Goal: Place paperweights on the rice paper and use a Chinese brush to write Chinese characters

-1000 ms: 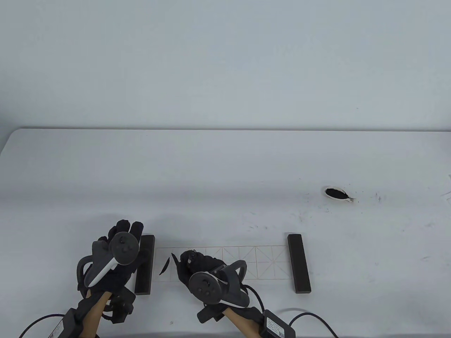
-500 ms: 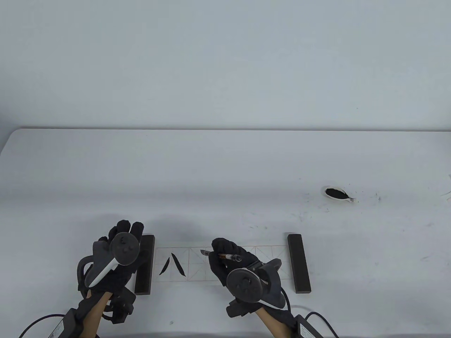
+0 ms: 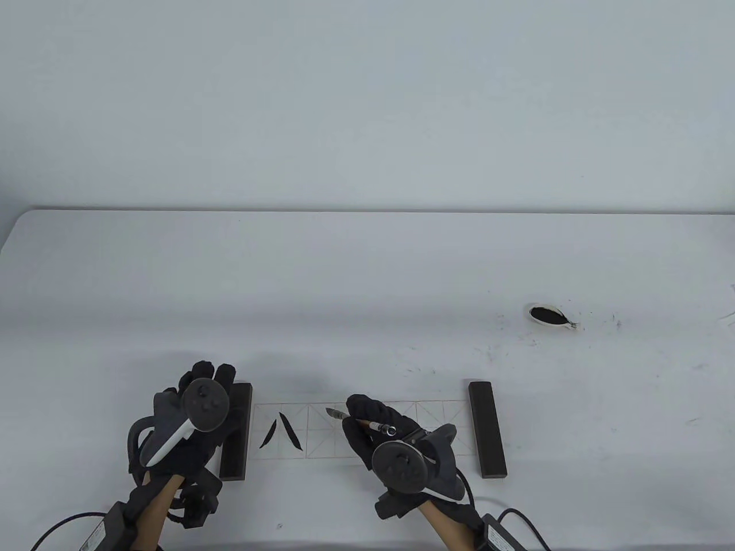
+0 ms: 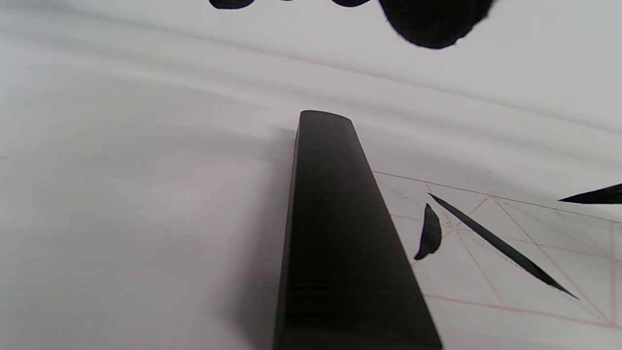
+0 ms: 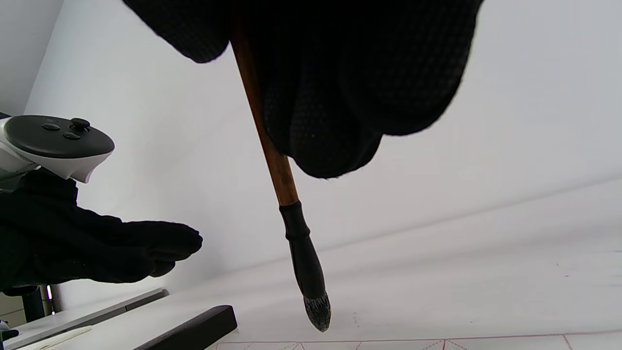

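Observation:
A strip of gridded rice paper [image 3: 448, 427] lies near the table's front edge, held by a dark paperweight [image 3: 236, 430] at its left end and another paperweight [image 3: 487, 429] at its right end. Two black strokes [image 3: 281, 430] fill its first square. My right hand [image 3: 373, 427] grips the brush [image 3: 376, 425], with its tip [image 3: 332, 412] just above the paper; in the right wrist view the dark bristles [image 5: 318, 306] hang clear of the sheet. My left hand [image 3: 198, 390] hovers over the left paperweight [image 4: 340, 243] with straight fingers, holding nothing.
A small white dish of black ink [image 3: 548, 315] sits at the right, with ink specks on the table [image 3: 517, 338] around it. Cables [image 3: 511, 516] trail from both wrists at the front edge.
My right hand finished the second stroke in the first square, then moved right with the brush to about the third square. The left hand stayed put.

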{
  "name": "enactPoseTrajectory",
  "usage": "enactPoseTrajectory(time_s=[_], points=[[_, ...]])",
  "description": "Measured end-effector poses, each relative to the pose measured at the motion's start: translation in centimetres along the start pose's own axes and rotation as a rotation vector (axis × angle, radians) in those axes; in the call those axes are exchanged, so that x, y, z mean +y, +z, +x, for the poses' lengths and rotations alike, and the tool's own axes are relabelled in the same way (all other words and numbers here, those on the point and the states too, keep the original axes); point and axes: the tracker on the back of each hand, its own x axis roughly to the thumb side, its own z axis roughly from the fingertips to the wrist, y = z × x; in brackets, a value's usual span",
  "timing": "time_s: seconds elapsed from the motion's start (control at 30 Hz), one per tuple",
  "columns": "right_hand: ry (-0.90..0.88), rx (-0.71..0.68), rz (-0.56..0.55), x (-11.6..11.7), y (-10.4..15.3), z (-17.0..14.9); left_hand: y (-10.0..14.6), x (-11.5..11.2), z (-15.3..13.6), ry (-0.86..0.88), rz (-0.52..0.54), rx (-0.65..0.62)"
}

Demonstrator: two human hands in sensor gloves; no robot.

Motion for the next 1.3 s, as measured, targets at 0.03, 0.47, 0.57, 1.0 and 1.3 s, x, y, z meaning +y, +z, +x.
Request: enactPoseTrajectory(time_s=[0.03,0.47,0.57,1.0,1.3], points=[[0.000,0.002,0.005,0.08,0.01,-0.03,-0.01,0.00,0.00,0.000,-0.001,0.000],[0.030,0.019,0.058,0.53,-0.08,0.00,-0.09,-0.05,0.01,0.000,-0.001,-0.004],[0.037,0.021,0.066,0.44,-0.11,0.02,-0.09,-0.05,0.01,0.000,0.000,-0.004],[-0.116,-0.007,0.073,0.33,-0.18,0.17,-0.12,-0.12,0.04,-0.002,-0.007,-0.004],[-0.088,-0.011,0.121,0.66,-0.31,0.08,-0.12,-0.12,0.03,-0.002,-0.007,-0.004]])
